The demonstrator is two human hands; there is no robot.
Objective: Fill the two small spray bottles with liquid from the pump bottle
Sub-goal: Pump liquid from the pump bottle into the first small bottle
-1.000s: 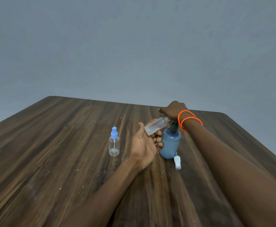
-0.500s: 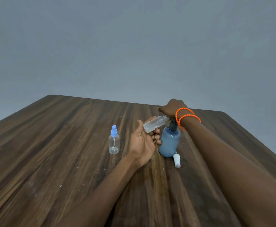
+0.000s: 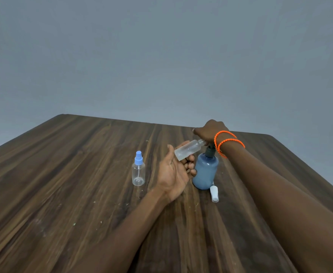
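capped spray bottle (image 3: 138,170) left of pump bottle (image 3: 206,172), cap (image 3: 214,194) before it

No readable text on anything; only a tiny red mark on the held spray bottle (image 3: 188,149), illegible.

At frame centre, the left hand (image 3: 174,172) holds an uncapped clear spray bottle (image 3: 188,149) tilted, its mouth under the right hand (image 3: 211,131), which rests atop the blue pump bottle (image 3: 206,171). A blue-capped spray bottle (image 3: 138,170) stands left on the counter (image 3: 63,194); a white cap (image 3: 214,194) lies lower right of the pump bottle.
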